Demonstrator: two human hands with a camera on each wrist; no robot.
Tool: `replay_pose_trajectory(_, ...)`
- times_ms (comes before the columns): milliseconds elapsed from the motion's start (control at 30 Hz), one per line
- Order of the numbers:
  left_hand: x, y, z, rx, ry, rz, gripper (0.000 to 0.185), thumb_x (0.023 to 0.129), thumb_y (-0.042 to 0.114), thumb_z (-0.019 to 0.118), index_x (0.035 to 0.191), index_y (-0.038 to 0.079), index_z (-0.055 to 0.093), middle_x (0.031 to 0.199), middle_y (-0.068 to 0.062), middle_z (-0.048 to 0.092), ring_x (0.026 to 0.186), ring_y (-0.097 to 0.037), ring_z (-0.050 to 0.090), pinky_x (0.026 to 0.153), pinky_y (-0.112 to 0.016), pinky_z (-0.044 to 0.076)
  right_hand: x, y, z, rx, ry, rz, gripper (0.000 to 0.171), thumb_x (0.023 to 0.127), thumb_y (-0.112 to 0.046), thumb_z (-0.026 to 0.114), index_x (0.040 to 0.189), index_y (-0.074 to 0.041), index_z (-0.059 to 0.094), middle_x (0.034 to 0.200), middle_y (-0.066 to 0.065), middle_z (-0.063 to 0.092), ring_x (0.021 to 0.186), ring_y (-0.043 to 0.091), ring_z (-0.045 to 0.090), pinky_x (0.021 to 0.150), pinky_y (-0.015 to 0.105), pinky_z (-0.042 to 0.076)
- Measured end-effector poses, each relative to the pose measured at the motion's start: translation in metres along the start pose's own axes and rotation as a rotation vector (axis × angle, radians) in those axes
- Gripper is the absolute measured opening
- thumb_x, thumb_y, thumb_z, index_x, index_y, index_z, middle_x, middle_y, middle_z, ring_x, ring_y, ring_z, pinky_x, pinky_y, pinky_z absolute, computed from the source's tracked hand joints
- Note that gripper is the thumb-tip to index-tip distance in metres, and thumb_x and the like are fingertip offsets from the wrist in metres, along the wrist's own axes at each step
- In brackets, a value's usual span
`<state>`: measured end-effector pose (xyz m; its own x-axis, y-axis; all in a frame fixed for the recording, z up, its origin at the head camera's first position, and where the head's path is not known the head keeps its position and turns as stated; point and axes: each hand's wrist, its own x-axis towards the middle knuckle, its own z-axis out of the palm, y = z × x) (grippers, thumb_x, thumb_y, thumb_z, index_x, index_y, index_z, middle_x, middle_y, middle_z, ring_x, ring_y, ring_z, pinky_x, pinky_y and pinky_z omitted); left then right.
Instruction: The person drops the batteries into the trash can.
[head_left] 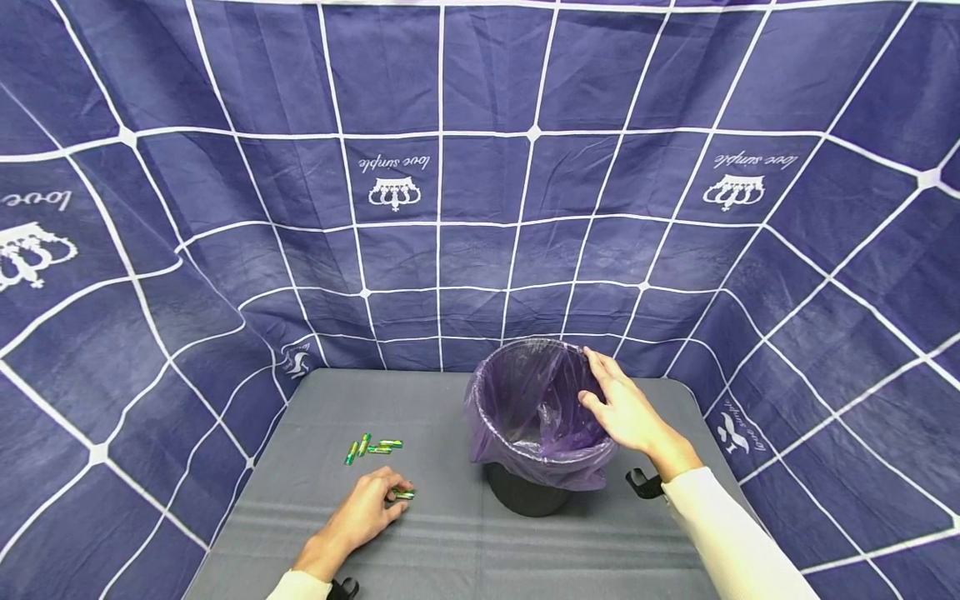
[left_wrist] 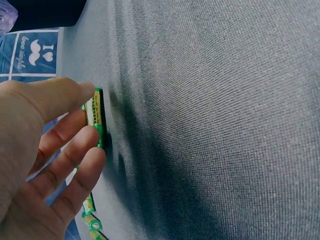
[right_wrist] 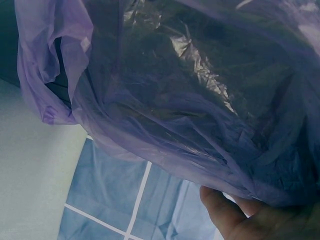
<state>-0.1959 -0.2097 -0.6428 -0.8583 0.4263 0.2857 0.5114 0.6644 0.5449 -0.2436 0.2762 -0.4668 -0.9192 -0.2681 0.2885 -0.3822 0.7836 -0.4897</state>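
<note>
**A:** What's the setting?

**B:** I'm looking at a grey table [head_left: 465,542] walled in by a navy cloth [head_left: 480,208] gridded with white lines. It carries crown emblems and the words "love simple", printed upside down from my view. In the left wrist view a patch of the cloth shows a moustache, the letter "I" and a heart.

**A:** And the hands?

**B:** My left hand [head_left: 365,514] sits at about seven o'clock on the table. Its thumb and fingers pinch a green battery [left_wrist: 95,116] against the surface. The label has yellow print, too small for me to read. My right hand [head_left: 624,411] rests at three o'clock on the rim of the black bin [head_left: 525,493]. Its fingers are loosely spread over the purple bag liner [head_left: 525,400], thumb inside the rim, gripping nothing firmly.

**A:** Anything else nearby?

**B:** A small cluster of green batteries [head_left: 371,447] lies at about nine o'clock, just beyond the left hand.

**A:** Anything hidden?

**B:** The right wrist view is almost filled by crinkled purple plastic, so only part of that hand shows, and I cannot see the bin's bottom.
</note>
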Motion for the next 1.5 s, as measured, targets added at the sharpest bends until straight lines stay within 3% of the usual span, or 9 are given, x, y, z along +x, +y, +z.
replay_pose_trajectory(333, 0.002, 0.001, 0.003, 0.098, -0.001, -0.055, 0.031, 0.084, -0.001, 0.099, 0.107, 0.014, 0.087, 0.102, 0.003, 0.079, 0.085, -0.014, 0.072, 0.077, -0.027, 0.061, -0.002, -0.003, -0.001, 0.002, 0.000, 0.002, 0.078, 0.111, -0.020, 0.064, 0.178, 0.008, 0.034, 0.178, 0.035, 0.044, 0.165, 0.057, 0.048, 0.136, 0.074, 0.039)
replay_pose_trajectory(600, 0.003, -0.003, 0.007, 0.117, 0.008, -0.093, 0.029, 0.085, -0.003, 0.098, 0.098, 0.020, 0.086, 0.096, 0.009, 0.076, 0.085, -0.009, 0.074, 0.075, -0.027, 0.062, -0.001, -0.003, -0.001, -0.001, 0.005, -0.010, 0.077, 0.111, -0.019, 0.064, 0.177, 0.008, 0.035, 0.176, 0.035, 0.046, 0.163, 0.058, 0.050, 0.134, 0.075, 0.040)
replay_pose_trajectory(867, 0.000, -0.017, 0.013, 0.136, 0.107, 0.060, 0.031, 0.080, -0.002, 0.099, 0.093, 0.021, 0.084, 0.089, 0.012, 0.072, 0.080, -0.002, 0.069, 0.069, -0.028, 0.058, -0.001, -0.002, -0.001, 0.001, 0.012, -0.011, 0.077, 0.111, -0.019, 0.064, 0.177, 0.008, 0.036, 0.176, 0.035, 0.046, 0.164, 0.057, 0.050, 0.135, 0.075, 0.040)
replay_pose_trajectory(967, 0.000, -0.015, 0.013, 0.133, 0.082, 0.030, 0.028, 0.082, 0.000, 0.099, 0.094, 0.021, 0.084, 0.089, 0.011, 0.073, 0.081, -0.004, 0.071, 0.070, -0.029, 0.059, -0.001, -0.001, -0.001, 0.003, 0.012, -0.014, 0.077, 0.111, -0.019, 0.064, 0.178, 0.008, 0.035, 0.177, 0.034, 0.046, 0.164, 0.057, 0.049, 0.135, 0.074, 0.039)
replay_pose_trajectory(1133, 0.001, -0.001, 0.007, 0.147, 0.000, -0.108, 0.026, 0.086, 0.004, 0.100, 0.094, 0.024, 0.085, 0.091, 0.013, 0.075, 0.084, -0.007, 0.074, 0.076, -0.030, 0.062, -0.001, 0.000, 0.000, 0.003, 0.008, -0.015, 0.077, 0.112, -0.019, 0.063, 0.177, 0.008, 0.035, 0.177, 0.034, 0.046, 0.165, 0.056, 0.049, 0.136, 0.074, 0.039)
replay_pose_trajectory(1500, 0.003, 0.002, 0.006, 0.090, -0.002, -0.161, 0.024, 0.088, 0.008, 0.099, 0.101, 0.024, 0.087, 0.090, 0.015, 0.072, 0.076, 0.002, 0.060, 0.067, -0.023, 0.050, 0.000, 0.001, 0.000, -0.002, 0.004, -0.011, 0.077, 0.112, -0.021, 0.063, 0.177, 0.009, 0.036, 0.178, 0.034, 0.045, 0.166, 0.057, 0.048, 0.136, 0.074, 0.039)
